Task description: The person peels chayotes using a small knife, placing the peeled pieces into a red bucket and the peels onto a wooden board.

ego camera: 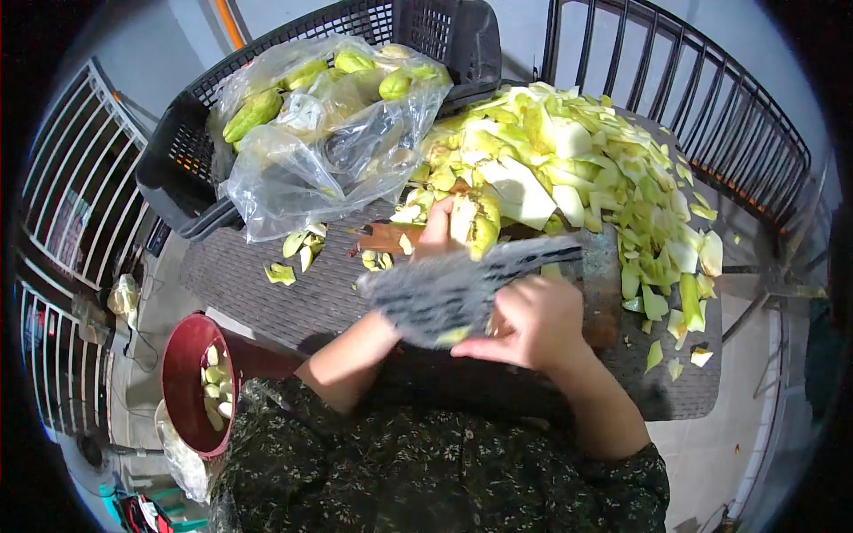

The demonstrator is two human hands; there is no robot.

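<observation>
My left hand (434, 231) grips a partly peeled chayote (486, 223), pale flesh showing on one side and green skin on the other. The wide grey blade of a cleaver (440, 293) lies across the view just nearer to me, covering part of that hand and its wrist. My right hand (538, 321) is closed around the cleaver's handle, which its fingers mostly hide. Motion blurs the blade, so whether its edge touches the chayote is unclear. Beneath them is a wooden cutting board (600, 293), and a brown wooden piece (390, 238) shows left of my left hand.
Behind the chayote, a large heap of peelings (566, 146) spreads to the table's (266, 293) right edge. A black plastic crate (180, 160) at back left holds a clear bag (320, 180) of chayotes. Peeled pieces lie inside a red bucket (180, 393) at lower left.
</observation>
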